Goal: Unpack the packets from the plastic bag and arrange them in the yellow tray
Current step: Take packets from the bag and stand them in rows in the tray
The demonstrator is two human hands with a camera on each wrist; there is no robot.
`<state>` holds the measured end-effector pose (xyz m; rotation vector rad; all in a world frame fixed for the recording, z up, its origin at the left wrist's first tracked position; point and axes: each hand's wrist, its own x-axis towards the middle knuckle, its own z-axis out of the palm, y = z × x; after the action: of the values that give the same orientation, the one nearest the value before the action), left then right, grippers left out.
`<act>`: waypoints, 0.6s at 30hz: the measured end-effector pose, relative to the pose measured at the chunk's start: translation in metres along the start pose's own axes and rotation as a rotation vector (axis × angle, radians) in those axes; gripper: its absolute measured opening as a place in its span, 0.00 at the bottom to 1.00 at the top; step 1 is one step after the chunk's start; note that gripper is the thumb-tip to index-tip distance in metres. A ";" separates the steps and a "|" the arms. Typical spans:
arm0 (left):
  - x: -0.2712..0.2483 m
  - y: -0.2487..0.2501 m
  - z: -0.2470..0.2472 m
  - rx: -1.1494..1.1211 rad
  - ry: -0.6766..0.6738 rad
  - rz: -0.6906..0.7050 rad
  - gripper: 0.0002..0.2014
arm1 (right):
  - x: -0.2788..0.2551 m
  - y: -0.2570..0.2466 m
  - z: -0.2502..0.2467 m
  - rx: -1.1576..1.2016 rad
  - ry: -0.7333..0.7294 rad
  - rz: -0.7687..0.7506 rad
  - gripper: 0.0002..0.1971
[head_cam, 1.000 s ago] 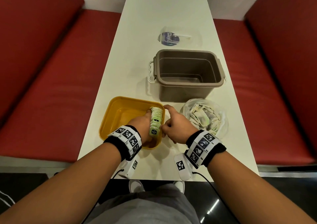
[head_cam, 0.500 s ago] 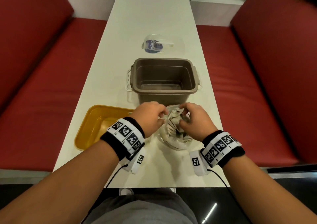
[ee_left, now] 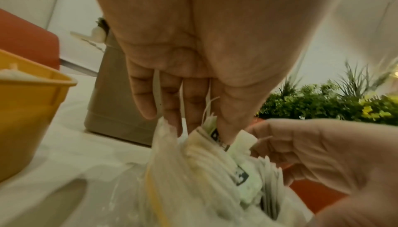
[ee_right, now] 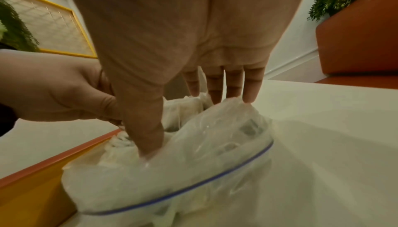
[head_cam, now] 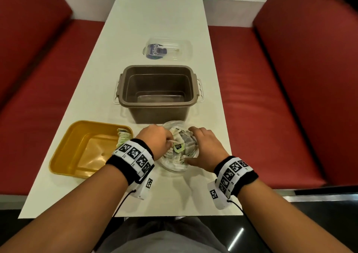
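Dim warm indoor light (wrist views blurred), wide-angle edges bowed.

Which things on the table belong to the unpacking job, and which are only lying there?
Belong to the job:
plastic bag
packets in the bag
yellow tray
row of packets already in the tray
left hand, right hand, both at the bag

Only lying there:
brown tub
clear lid
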<state>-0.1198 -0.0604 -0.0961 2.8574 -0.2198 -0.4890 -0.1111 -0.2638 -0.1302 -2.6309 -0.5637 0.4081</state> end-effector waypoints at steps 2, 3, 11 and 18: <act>-0.003 0.000 -0.005 -0.058 0.069 0.017 0.11 | 0.002 0.002 -0.003 0.017 -0.009 -0.021 0.48; -0.005 0.001 -0.008 -0.076 0.105 0.024 0.11 | 0.003 0.003 -0.005 0.036 -0.010 -0.031 0.46; -0.015 0.029 -0.033 -0.137 0.157 0.184 0.07 | 0.009 -0.012 -0.028 0.294 0.053 -0.248 0.22; -0.006 0.027 -0.015 -0.360 0.192 0.018 0.07 | 0.015 -0.002 -0.016 0.344 -0.005 -0.029 0.10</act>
<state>-0.1236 -0.0817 -0.0740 2.5249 -0.1095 -0.2200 -0.0928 -0.2611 -0.1182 -2.2912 -0.4849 0.4580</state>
